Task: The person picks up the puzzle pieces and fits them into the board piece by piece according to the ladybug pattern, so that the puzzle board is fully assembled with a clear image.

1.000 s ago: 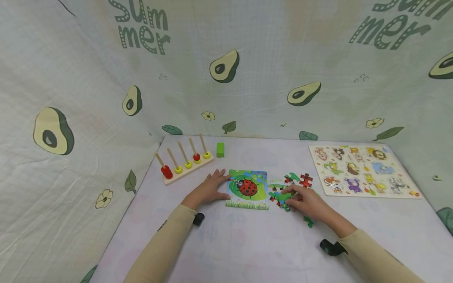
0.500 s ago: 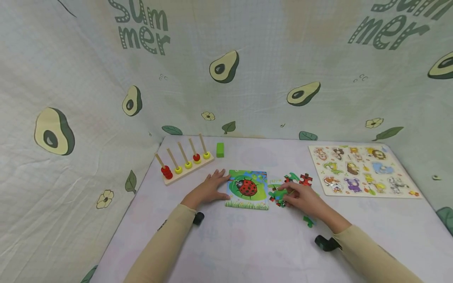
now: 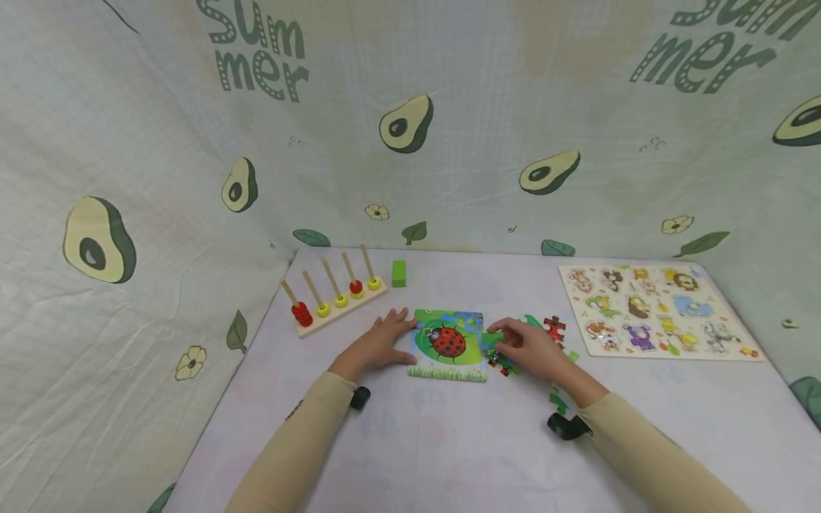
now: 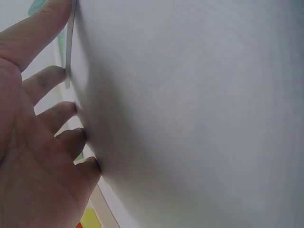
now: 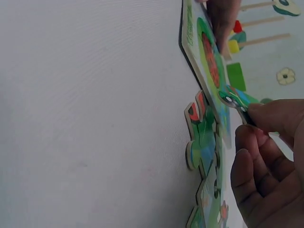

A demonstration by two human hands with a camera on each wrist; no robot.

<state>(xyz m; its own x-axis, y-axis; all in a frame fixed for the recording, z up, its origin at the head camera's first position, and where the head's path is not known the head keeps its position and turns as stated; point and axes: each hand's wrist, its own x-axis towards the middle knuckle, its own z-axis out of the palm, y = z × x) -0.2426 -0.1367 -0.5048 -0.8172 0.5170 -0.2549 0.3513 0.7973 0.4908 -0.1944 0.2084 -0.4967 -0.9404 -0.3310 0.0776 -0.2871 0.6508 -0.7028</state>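
Note:
A square ladybug puzzle (image 3: 447, 372) lies flat in the middle of the table, the red bug in its centre. My left hand (image 3: 377, 343) rests spread at its left side; in the left wrist view, thumb and forefinger (image 4: 45, 78) touch the board's edge. Between thumb and fingers, my right hand (image 3: 531, 349) pinches a green jigsaw piece (image 3: 492, 340) at the puzzle's right edge. The right wrist view has this piece (image 5: 232, 98) tilted, overlapping the board. Several loose jigsaw pieces (image 3: 503, 366) lie under and beside the right hand, which partly hides them.
A wooden peg stacker (image 3: 346, 309) with red and yellow beads stands at the back left, a green block (image 3: 399, 273) beside it. An animal puzzle board (image 3: 661, 313) lies at the back right. One red piece (image 3: 554, 328) lies beyond the right hand; a green piece (image 3: 558, 402) lies by its wrist.
My right hand has moved left from the loose pieces to the puzzle's right edge, carrying the pinched green piece. The left hand has stayed in place.

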